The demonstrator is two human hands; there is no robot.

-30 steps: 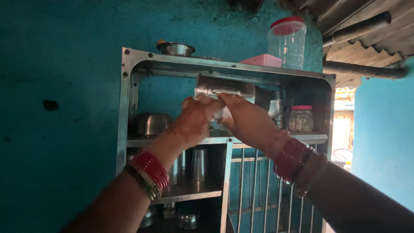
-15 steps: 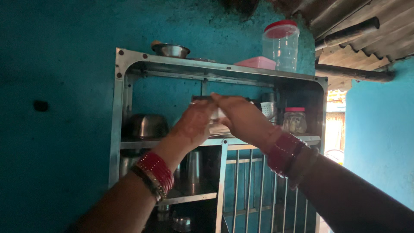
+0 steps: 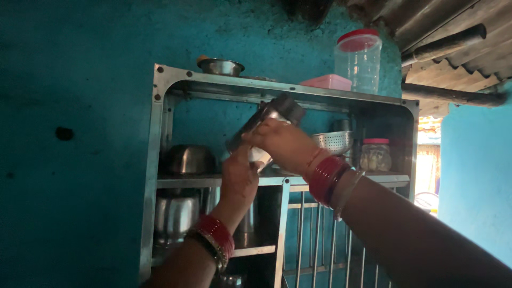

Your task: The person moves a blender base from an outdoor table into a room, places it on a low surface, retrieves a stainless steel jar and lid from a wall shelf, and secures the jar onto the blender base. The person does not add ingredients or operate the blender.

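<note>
A teal wall (image 3: pixel 64 160) fills the left side, and fixed to it is a steel rack (image 3: pixel 156 160) with shelves. On the rack's top edge sits a small steel bowl (image 3: pixel 221 66); below it, on the middle shelf, a rounded steel pot (image 3: pixel 188 159) rests in shadow, and another steel vessel (image 3: pixel 175 214) stands on the shelf beneath.

The left hand (image 3: pixel 240 180), red bangles at the wrist, is raised from below with its fingers curled around the lower end of a steel container (image 3: pixel 269 125). That container is held in the air in front of the rack's upper opening, tilted so its dark top end points up and to the right. The right hand (image 3: pixel 280 144) covers its middle, fingers closed over it, with red bangles (image 3: pixel 326 178) on that wrist too.

Compared with a second ago, the container lay nearly level and higher, close under the rack's top rail; half a second ago both hands had dropped lower, and now it is clearly tipped. Judging by that, the container is being turned and worked between the two hands rather than set on a shelf.

Further right, a perforated steel colander (image 3: pixel 333 141) and a red-lidded glass jar (image 3: pixel 375 154) stand on the middle shelf. On top sit a pink lidded box (image 3: pixel 326 81) and a clear plastic jar with a red lid (image 3: pixel 358 58)
</note>
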